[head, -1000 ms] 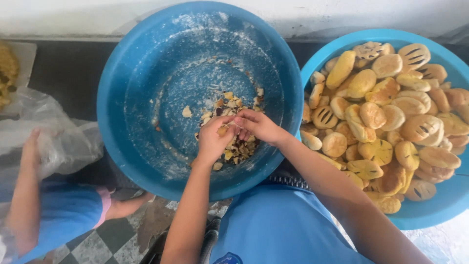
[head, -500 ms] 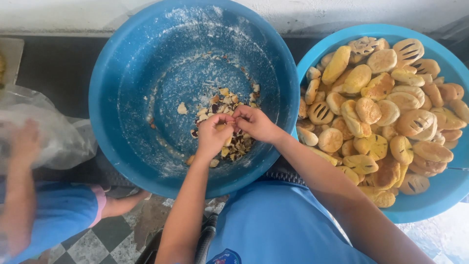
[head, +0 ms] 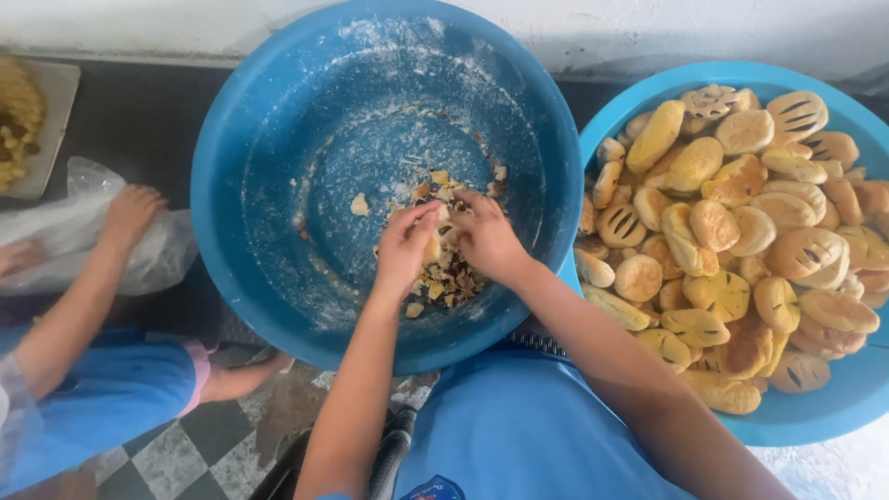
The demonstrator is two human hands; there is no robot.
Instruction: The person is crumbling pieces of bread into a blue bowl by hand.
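Observation:
A big blue basin (head: 278, 157), dusted with flour, is tilted toward me and holds a small heap of broken pastry crumbs (head: 451, 278) at its bottom. Both of my hands are down in the heap. My left hand (head: 405, 247) has its fingers pinched together on crumbs, with a yellow piece showing by the thumb. My right hand (head: 488, 239) is curled over the pile beside it, fingertips touching the left hand's. One loose crumb (head: 359, 205) lies apart to the left.
A second, lighter blue basin (head: 838, 403) at the right is heaped with several golden scored pastries (head: 732, 231). At the left another person's hand (head: 130, 213) rests on a clear plastic bag (head: 56, 236). A tray of pastry bits (head: 23, 116) sits far left. Checkered floor below.
The view has drifted slightly, so the basins sit a little lower and left. My hands stay in the crumb heap, now pressed closer together. The other person's hand has moved onto the plastic bag.

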